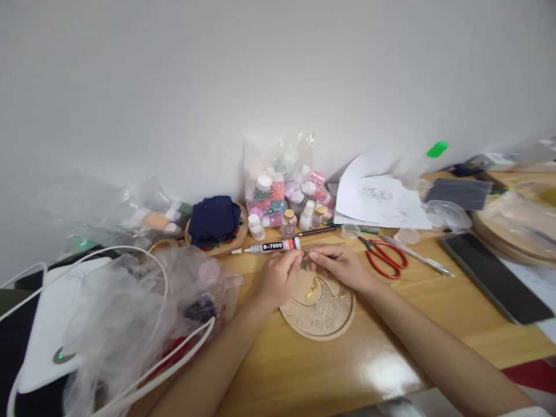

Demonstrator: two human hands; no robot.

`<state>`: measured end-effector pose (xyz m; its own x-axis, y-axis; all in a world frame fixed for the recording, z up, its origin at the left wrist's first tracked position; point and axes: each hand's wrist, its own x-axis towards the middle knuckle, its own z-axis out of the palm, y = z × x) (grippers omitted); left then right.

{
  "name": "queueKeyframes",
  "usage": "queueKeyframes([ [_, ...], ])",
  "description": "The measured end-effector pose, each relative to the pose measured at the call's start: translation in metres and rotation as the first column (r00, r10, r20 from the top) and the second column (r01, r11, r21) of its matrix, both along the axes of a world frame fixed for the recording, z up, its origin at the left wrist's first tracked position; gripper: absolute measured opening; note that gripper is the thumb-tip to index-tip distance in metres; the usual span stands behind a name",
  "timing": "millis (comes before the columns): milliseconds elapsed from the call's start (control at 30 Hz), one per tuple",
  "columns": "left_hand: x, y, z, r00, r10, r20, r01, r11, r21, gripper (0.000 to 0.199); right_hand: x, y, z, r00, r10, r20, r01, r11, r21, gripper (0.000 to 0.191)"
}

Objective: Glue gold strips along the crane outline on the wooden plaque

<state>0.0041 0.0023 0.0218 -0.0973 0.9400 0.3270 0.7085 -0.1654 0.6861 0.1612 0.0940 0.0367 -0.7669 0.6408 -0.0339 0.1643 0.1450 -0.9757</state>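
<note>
Both hands meet over the top part of a round wooden plaque (pixel 321 315) that bears a bird-like relief with a small gold patch. My left hand (pixel 280 275) is closed, thumb and forefinger pinched together. Facing it, my right hand (pixel 341 265) pinches too, its fingertips touching or nearly touching the left ones. Something tiny seems to sit between the fingertips, too small to name. Just behind my left hand lies a B-7000 glue tube (pixel 273 247), its white nozzle pointing left. Red-handled scissors (pixel 386 260) rest to the right of my right hand.
Small bottles (pixel 289 223) and a bag of coloured bead jars (pixel 275 191) stand by the wall. Paper sheets (pixel 377 200) lean behind the scissors. A phone (pixel 497 278) lies at right. Plastic bags (pixel 125 330), white cables and a white device (pixel 56 330) crowd the left.
</note>
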Motion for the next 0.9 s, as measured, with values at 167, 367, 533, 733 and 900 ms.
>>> queueKeyframes([
  [167,0.0001,0.0001,-0.0002,1.000,0.008,0.000,-0.008,1.000,0.008,0.024,0.0006,0.0006,-0.0004,1.000,0.006,-0.008,-0.006,1.000,0.006,0.044],
  [367,0.0003,-0.0002,0.0015,1.000,0.001,-0.002,-0.001,1.000,0.021,0.022,0.0009,0.0008,-0.0006,1.000,0.010,-0.010,-0.010,1.000,0.003,0.042],
  [533,0.0001,0.0006,0.0006,1.000,-0.001,-0.005,0.001,0.999,0.032,0.023,0.0009,0.0009,-0.0018,1.000,0.005,-0.007,-0.005,1.000,0.012,0.043],
  [733,-0.0003,0.0008,-0.0037,1.000,-0.004,-0.001,0.004,0.998,0.058,0.022,0.0012,0.0003,-0.0021,1.000,0.017,-0.020,-0.018,1.000,-0.003,0.042],
  [900,0.0007,0.0005,-0.0005,1.000,-0.005,0.006,0.005,0.999,0.053,0.021,0.0005,0.0008,-0.0013,0.999,0.022,-0.044,-0.022,1.000,0.005,0.042],
])
